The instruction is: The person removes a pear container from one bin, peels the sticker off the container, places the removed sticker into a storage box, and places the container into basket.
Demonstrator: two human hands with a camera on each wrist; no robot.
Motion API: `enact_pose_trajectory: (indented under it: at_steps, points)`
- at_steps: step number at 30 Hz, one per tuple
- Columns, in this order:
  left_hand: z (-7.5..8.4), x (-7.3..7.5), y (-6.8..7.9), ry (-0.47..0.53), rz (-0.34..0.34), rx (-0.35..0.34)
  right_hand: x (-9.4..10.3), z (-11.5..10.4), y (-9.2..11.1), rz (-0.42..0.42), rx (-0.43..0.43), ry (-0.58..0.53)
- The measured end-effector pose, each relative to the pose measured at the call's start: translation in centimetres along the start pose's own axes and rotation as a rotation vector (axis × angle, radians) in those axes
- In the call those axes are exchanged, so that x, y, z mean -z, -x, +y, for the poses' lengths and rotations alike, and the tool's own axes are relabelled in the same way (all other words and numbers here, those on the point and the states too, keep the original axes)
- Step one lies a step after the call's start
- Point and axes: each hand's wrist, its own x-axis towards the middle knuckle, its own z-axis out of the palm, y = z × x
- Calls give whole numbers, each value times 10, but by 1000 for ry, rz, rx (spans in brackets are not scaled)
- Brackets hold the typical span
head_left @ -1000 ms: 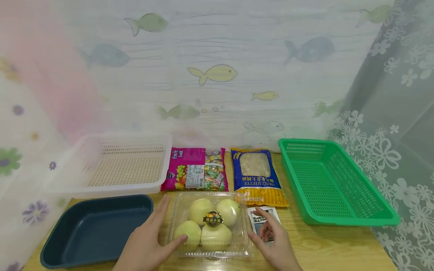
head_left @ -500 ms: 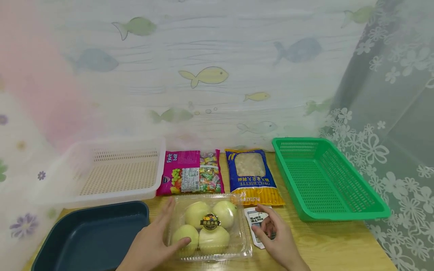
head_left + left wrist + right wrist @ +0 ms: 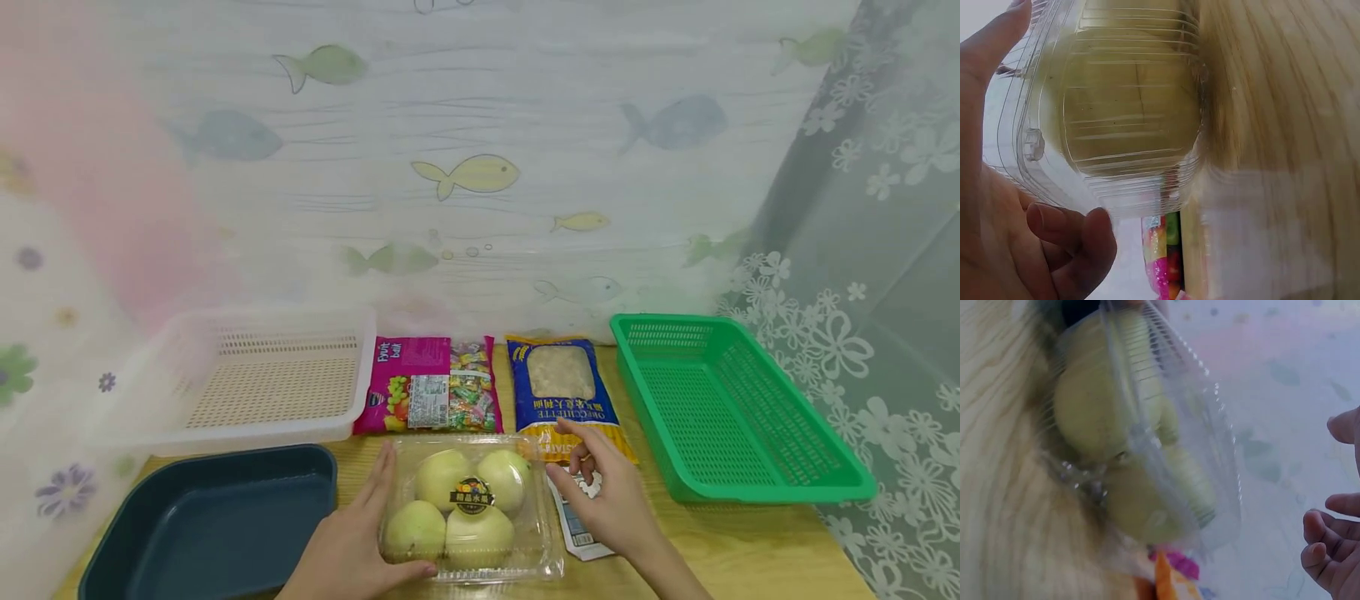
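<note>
"Where's the clear plastic fruit box [image 3: 543, 517]?"

"On the desk [image 3: 727, 554], with four pale green fruits [image 3: 415, 531] inside."

"What's the left hand [image 3: 348, 537] doing?"

"Fingers lie extended along the box's left side, thumb by its front edge; how firmly they press, I can't quite tell."

"And the right hand [image 3: 611, 500]?"

"Holding nothing, fingers loosely bent above the white packet [image 3: 583, 542], with the orecchiette bag [image 3: 562, 392] just beyond."

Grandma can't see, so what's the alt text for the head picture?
A clear box of four pale fruits sits on a wooden table, a person's left grip touching it, right grip partly hiding a packet. Behind lie a pink candy bag and orecchiette bag, between a white basket and a green basket; a navy tub is front left.
</note>
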Motion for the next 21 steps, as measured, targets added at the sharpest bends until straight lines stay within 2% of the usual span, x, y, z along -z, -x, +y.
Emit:
enact_pose_trajectory:
  at_steps: [6,10,14,21]
  points:
    - [2,0,0,-18,-2,-6,-12,-13,-19,-59,4,-35]
    - [3,-1,1,-5,3,19,-24,-20,-26,-97,16,-38]
    - [4,-2,2,20,11,43,-36,-25,-29,-119,20,-39]
    - [5,-1,3,26,12,49,-56,-25,-25,-160,31,-78]
